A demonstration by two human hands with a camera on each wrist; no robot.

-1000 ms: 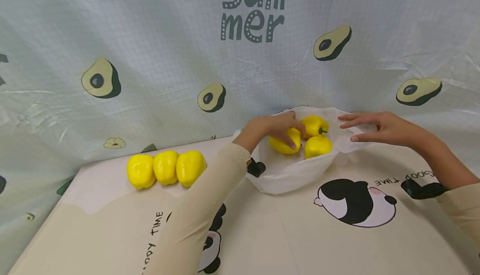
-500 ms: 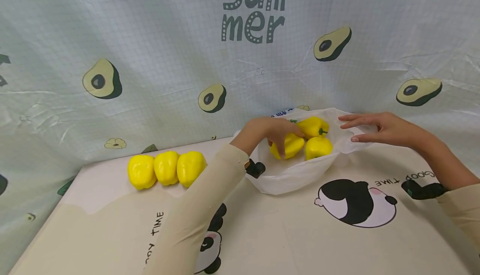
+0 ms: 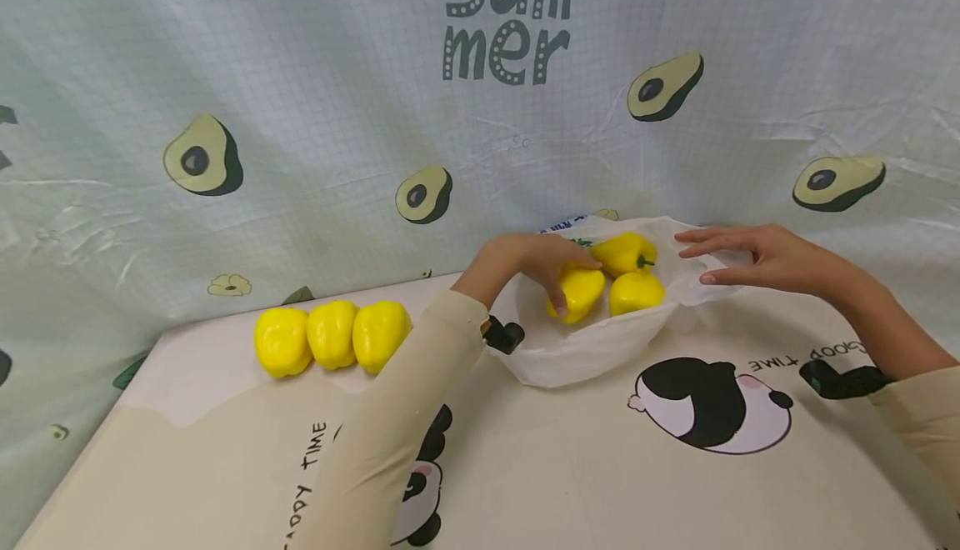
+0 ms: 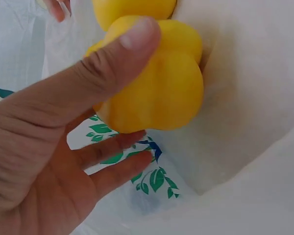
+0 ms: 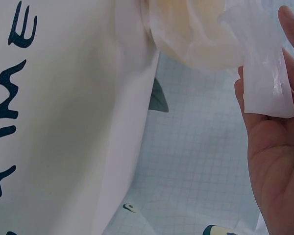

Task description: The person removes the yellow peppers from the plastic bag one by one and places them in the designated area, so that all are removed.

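Note:
Inside a white plastic bag point(image 3: 573, 367), my left hand point(image 3: 546, 260) holds a yellow bell pepper point(image 3: 583, 292) between thumb and fingers. The left wrist view shows the thumb laid across the pepper point(image 4: 161, 93), two fingers stretched out below it, and green leaves printed on the bag behind. Two more yellow bell peppers lie in the bag: one at the back with a green stem point(image 3: 626, 252), another nearer the front point(image 3: 637, 293). My right hand point(image 3: 772, 257) is at the bag's right side, fingers extended and thumb apart. In the right wrist view, the bag's handle point(image 5: 269, 78) lies against its fingers.
Three yellow bell peppers point(image 3: 332, 335) sit in a row on the left of the table, partly beside my left sleeve point(image 3: 405, 417). The table cover point(image 3: 570, 467) has panda prints. A curtain with avocado prints point(image 3: 337, 225) hangs right behind the bag.
The left hand has shifted its hold on the pepper and drawn it slightly left and toward me, away from the other two in the bag. The right hand stays in place.

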